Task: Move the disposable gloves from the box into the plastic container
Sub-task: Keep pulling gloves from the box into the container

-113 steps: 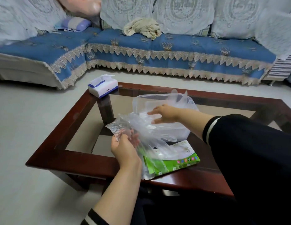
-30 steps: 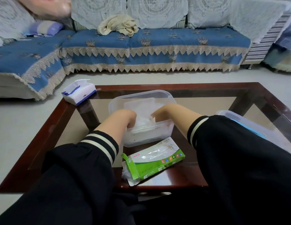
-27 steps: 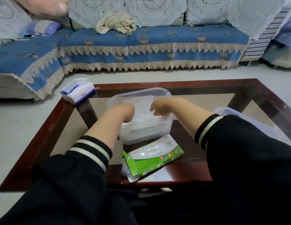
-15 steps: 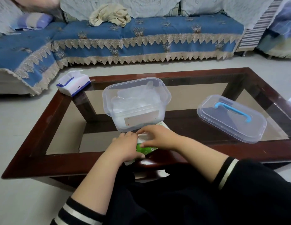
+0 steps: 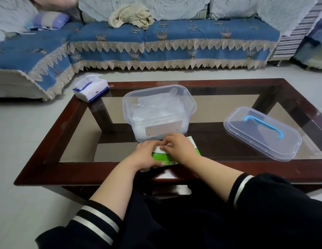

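A clear plastic container (image 5: 190, 105) stands open on the glass coffee table, filled with thin transparent disposable gloves (image 5: 156, 106). Just in front of it lies the flat green and white glove box (image 5: 161, 158), mostly covered by both hands. My left hand (image 5: 147, 155) grips the box's left end, thumb along its near edge. My right hand (image 5: 176, 147) lies over the box's top with fingers curled at the opening, fingertips meeting those of the left hand. What the fingers pinch there is hidden.
The container's clear lid (image 5: 261, 133) with a blue handle lies to the right on the table. A blue and white tissue box (image 5: 91, 88) sits at the table's far left corner. The dark wooden table frame (image 5: 48, 139) surrounds glass panels. A blue sofa (image 5: 174, 38) stands behind.
Both hands came out of the container, leaving the gloves inside, and dropped onto the green box in front of it. The view tilted down, bringing the lid into sight.
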Available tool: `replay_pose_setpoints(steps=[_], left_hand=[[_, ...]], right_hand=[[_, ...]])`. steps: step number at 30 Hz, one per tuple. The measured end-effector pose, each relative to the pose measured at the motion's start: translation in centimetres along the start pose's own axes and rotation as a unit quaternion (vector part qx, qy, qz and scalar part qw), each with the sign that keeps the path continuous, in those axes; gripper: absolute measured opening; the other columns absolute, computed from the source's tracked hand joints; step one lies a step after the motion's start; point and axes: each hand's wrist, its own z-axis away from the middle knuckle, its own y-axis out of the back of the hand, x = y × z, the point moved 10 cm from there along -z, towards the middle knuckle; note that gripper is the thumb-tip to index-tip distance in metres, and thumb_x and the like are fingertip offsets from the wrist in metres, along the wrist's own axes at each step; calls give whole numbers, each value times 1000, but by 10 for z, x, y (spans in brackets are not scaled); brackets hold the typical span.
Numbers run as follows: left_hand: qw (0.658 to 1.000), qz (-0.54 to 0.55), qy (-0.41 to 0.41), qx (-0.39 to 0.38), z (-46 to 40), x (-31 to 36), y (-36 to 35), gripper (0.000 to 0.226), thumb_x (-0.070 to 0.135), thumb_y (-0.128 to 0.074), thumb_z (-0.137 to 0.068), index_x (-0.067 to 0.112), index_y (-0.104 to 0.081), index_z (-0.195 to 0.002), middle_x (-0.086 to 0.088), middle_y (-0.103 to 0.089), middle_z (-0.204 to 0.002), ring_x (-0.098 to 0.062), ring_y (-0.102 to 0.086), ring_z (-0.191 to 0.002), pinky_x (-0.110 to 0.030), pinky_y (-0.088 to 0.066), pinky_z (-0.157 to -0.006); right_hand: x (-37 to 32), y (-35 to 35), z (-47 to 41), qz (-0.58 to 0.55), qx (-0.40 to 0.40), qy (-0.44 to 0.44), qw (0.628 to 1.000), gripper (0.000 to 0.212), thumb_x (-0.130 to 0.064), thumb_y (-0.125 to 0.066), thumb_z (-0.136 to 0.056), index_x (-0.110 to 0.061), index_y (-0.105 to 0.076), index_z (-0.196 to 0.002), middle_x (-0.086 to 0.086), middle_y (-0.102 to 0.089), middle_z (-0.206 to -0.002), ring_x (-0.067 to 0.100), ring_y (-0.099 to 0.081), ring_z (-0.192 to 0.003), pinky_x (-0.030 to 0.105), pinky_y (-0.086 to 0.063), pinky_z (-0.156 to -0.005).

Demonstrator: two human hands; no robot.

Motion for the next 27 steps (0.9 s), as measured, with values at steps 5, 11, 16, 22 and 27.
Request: replay_pose_setpoints(steps=[5,11,16,22,27], left_hand=[[1000,-22,-3,10,-2,-1,1,74,34,-78,-77,31,-40,-141,-1,-41,-143,-24,-31,-133,-32,-25,-109],[999,-45,2,19,-3,-3,1,76,36,-77,-77,37,-38,-142,3,-39,-144,-26,-30,-132,-38,-28,-112],[999,-48,9,5,-5,-7,-3,75,37,-74,-80,41,-34,-143,5,-31,-148,-26,-24,-136,-48,-28,-112],[1000,-29,8,1,-4,-7,-8,80,51,-73,-76,39,-32,-145,2,-24,-153,-26,-15,-140,-47,-21,-116],[999,-14,8,43,-3,-1,-2,67,43,-74,-78,37,-44,-137,1,-38,-143,-26,-27,-134,-40,-28,-112]], right_hand=[[1,-3,1,40,-12,0,999,18,-26,-55,-93,-11,-63,-98,6,-59,-105,22,-49,-106,32,-36,-81],[1,8,6,-45,13,-4,999,13,-16,-49,-96,-16,-48,-83,2,-49,-87,23,-47,-88,28,-30,-72],[1,13,13,-97,-18,-19,995,15,-24,-65,-88,-18,-56,-98,-7,-54,-93,12,-49,-85,26,-38,-75],[-5,12,10,0,-25,-30,999,20,-27,-61,-89,-20,-72,-105,2,-69,-104,19,-60,-99,29,-43,-81],[-12,14,13,75,-22,-19,997,25,-33,-50,-96,-20,-69,-106,4,-70,-102,25,-61,-96,32,-44,-78]])
